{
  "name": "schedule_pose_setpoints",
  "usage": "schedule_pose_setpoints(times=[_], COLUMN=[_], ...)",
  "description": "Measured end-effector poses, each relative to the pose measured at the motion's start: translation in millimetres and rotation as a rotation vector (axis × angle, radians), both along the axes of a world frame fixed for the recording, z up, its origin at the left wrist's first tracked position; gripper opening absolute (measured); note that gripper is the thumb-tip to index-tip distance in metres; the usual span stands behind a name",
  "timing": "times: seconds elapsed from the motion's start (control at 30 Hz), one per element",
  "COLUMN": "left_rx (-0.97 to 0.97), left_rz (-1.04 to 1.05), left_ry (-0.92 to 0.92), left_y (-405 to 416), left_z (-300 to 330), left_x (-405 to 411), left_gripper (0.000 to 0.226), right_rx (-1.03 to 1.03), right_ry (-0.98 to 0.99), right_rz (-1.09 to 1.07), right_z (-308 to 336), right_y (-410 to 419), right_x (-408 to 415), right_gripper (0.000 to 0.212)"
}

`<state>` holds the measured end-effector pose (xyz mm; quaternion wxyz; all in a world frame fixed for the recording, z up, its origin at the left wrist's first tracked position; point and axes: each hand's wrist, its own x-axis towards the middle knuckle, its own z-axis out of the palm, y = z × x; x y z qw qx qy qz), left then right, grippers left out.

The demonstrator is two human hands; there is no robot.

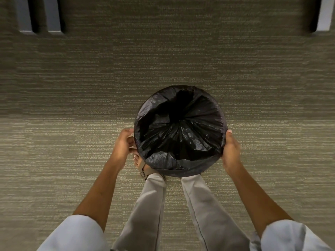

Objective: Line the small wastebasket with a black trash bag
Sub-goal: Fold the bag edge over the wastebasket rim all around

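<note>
While the black trash bag (181, 127) already drapes over the rim of the small wastebasket (188, 172), the step in hand looks like the final snugging of the edge. To the wastebasket's left, the left hand (124, 142) curls its fingers closed on the folded-over plastic at the rim. The wastebasket stands on the carpet (72, 105), just ahead of the person's feet. On its right, the right hand (231, 147) cups the side, thumb pressed on the plastic. Next, I judge, the loose middle needs pushing down inside.
</note>
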<state>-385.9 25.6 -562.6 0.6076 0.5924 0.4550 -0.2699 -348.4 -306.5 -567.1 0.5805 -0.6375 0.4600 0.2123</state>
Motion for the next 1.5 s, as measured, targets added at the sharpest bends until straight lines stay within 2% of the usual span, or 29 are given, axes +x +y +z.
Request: schedule_pose_setpoints(times=[0.07, 0.13, 0.23, 0.3, 0.47, 0.53, 0.63, 0.73, 0.87, 0.97, 1.03, 1.17, 1.23, 1.27, 1.37, 1.43, 1.5], left_rx=[-0.014, 0.025, 0.051, -0.002, -0.12, -0.06, 0.097, 0.15, 0.092, 0.106, 0.083, 0.043, 0.042, 0.046, 0.09, 0.11, 0.103], left_rz=[-0.084, -0.092, 0.005, 0.117, 0.186, 0.154, 0.145, 0.053, -0.231, -0.382, -0.373, -0.243, -0.213, -0.209, -0.219, -0.2, -0.169], left_ry=[-0.003, -0.008, 0.035, 0.071, 0.066, 0.06, -0.022, -0.126, -0.114, -0.072, -0.079, -0.035, -0.023, -0.021, -0.041, -0.052, -0.035], left_y=[-1.6, -3.7, -5.0, -8.5, -15.7, -13.4, -2.0, 9.6, 7.6, 3.0, 1.6, -5.9, -10.1, -11.3, -7.8, -4.4, -2.7], left_z=[-0.5, -1.3, -3.2, -5.6, -4.6, -0.7, 2.7, 9.9, 17.3, 11.6, 6.6, 6.3, 5.5, 5.1, 3.3, 1.3, 1.3], left_x=[1.7, 3.9, 6.9, 6.5, 8.0, 12.8, 27.6, 55.3, 96.2, 104.5, 101.6, 94.6, 94.2, 94.3, 93.4, 90.5, 87.5], left_gripper=[0.052, 0.052, 0.045, 0.042, 0.045, 0.039, 0.021, 0.032, 0.027, 0.043, 0.062, 0.055, 0.06, 0.062, 0.057, 0.044, 0.046], right_rx=[-0.048, -0.084, -0.089, -0.096, -0.168, -0.192, -0.231, -0.226, -0.198, -0.222, -0.221, -0.149, -0.111, -0.083, 0.032, 0.092, 0.124], right_ry=[0.032, 0.072, 0.115, 0.128, 0.05, 0.004, -0.113, -0.145, -0.132, -0.105, -0.099, -0.057, 0.021, 0.059, 0.069, 0.069, 0.021], right_rz=[-0.014, 0.007, 0.075, 0.118, 0.152, 0.229, 0.457, 0.527, 0.48, 0.512, 0.519, 0.504, 0.479, 0.457, 0.352, 0.262, 0.199], right_z=[-2.6, -4.2, -4.0, -2.4, -0.5, 0.5, 2.9, 6.5, 7.1, 8.2, 7.9, 7.7, 8.3, 7.2, 9.7, 11.5, 15.7], right_y=[2.3, 0.8, -2.0, -4.6, -11.6, -15.6, -21.7, -22.1, -13.1, -7.3, -6.7, -10.9, -13.5, -14.8, -14.2, -16.1, -14.7], right_x=[2.3, 3.5, 3.8, 3.9, 10.1, 15.5, 21.3, 26.6, 29.0, 28.9, 30.9, 40.5, 44.4, 45.3, 45.1, 41.1, 28.9], right_gripper=[0.046, 0.052, 0.06, 0.065, 0.044, 0.037, 0.034, 0.032, 0.038, 0.05, 0.058, 0.082, 0.093, 0.094, 0.059, 0.061, 0.065])
